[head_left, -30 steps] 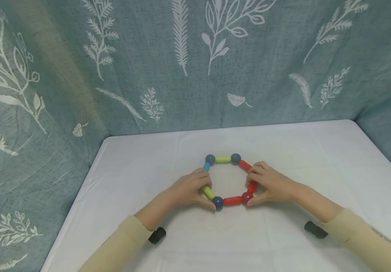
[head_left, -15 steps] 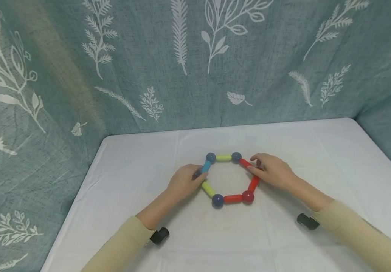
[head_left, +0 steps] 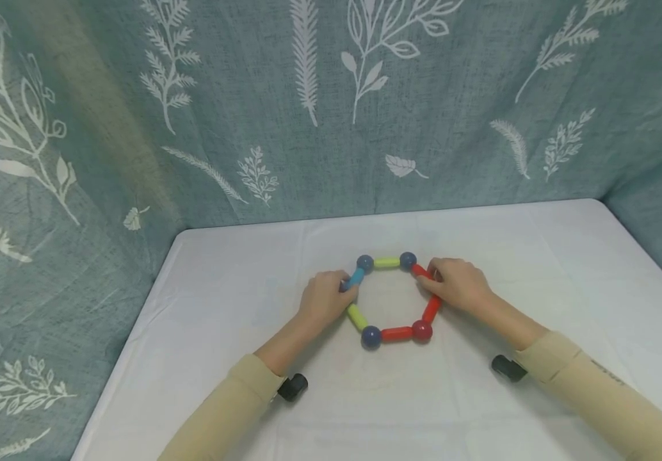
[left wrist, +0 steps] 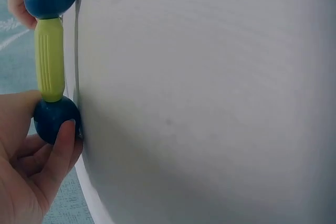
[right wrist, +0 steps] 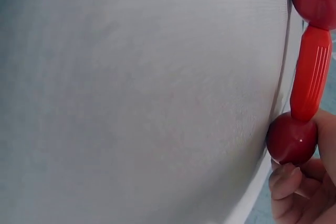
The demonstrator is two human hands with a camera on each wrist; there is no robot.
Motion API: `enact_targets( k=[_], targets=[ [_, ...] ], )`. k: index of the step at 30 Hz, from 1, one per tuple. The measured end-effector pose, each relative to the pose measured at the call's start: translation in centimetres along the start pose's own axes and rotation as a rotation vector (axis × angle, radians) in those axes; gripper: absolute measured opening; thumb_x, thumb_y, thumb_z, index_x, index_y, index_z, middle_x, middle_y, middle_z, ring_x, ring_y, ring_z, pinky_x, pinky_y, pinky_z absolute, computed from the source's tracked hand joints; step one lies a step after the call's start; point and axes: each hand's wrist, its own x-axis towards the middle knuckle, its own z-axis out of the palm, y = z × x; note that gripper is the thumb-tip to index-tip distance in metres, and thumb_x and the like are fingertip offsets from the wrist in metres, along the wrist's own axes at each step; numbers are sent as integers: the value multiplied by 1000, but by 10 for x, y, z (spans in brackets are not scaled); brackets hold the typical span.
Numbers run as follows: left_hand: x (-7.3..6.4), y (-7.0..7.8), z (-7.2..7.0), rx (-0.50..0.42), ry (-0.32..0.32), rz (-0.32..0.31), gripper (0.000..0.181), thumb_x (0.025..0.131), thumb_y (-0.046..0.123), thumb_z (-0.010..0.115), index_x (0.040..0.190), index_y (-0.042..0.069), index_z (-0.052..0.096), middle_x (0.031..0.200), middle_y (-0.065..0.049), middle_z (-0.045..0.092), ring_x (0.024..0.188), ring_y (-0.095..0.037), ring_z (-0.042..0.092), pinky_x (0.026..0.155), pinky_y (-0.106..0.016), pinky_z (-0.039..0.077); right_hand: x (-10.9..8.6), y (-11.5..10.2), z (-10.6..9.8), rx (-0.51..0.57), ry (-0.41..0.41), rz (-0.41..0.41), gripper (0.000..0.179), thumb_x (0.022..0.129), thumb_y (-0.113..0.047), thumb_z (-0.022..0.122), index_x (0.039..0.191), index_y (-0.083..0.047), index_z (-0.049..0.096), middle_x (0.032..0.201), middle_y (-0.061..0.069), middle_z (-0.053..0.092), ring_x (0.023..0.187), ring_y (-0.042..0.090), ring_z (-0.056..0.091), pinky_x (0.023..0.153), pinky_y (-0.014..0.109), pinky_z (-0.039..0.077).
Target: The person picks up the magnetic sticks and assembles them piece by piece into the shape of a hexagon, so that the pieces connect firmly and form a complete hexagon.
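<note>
A six-sided ring of balls and ribbed rods, like a magnetic building set, lies on the white table. My left hand [head_left: 322,301] grips the blue ball [left wrist: 55,120] at the ring's left corner, between a light blue rod [head_left: 356,277] and a yellow-green rod [left wrist: 50,61]. At the right corner, my right hand [head_left: 462,285] grips a red ball [right wrist: 292,139] that joins two red rods, mostly hidden in the head view. Two blue balls with a yellow-green rod [head_left: 387,263] form the far side. Nearest me, a blue ball [head_left: 371,337], red rod [head_left: 397,334] and red ball [head_left: 422,331] connect.
The white cloth-covered table [head_left: 239,269] reaches back to a blue-green curtain [head_left: 331,160] with white leaf prints, which also hangs at both sides. A black wrist camera [head_left: 293,387] sits under the left sleeve, another black camera [head_left: 508,368] under the right.
Both hands have moved from the ring's near sides up to its left and right corner balls and now grip them. The ring has shifted slightly away and to the right.
</note>
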Motion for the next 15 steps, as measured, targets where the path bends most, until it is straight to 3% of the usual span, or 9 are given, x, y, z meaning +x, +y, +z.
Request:
enact_targets(
  k=[9, 15],
  targets=[
    [3, -2, 1, -27, -26, -44, 24, 88, 22, 66, 100, 2, 69, 70, 0, 62, 61, -11, 54, 57, -24, 46, 2, -3, 0, 32, -21, -21, 24, 90, -26, 70, 94, -4, 66, 64, 1, 51, 58, 16, 47, 53, 28, 39],
    [2, -6, -1, -95, -53, -88, 33, 91, 37, 66, 102, 6, 70, 80, -1, 65, 72, -15, 58, 66, -29, 50, -3, 4, -2, 90, -52, -15, 40, 88, -31, 72, 113, 0, 65, 83, 5, 62, 71, 19, 53, 62, 30, 47]
  ],
)
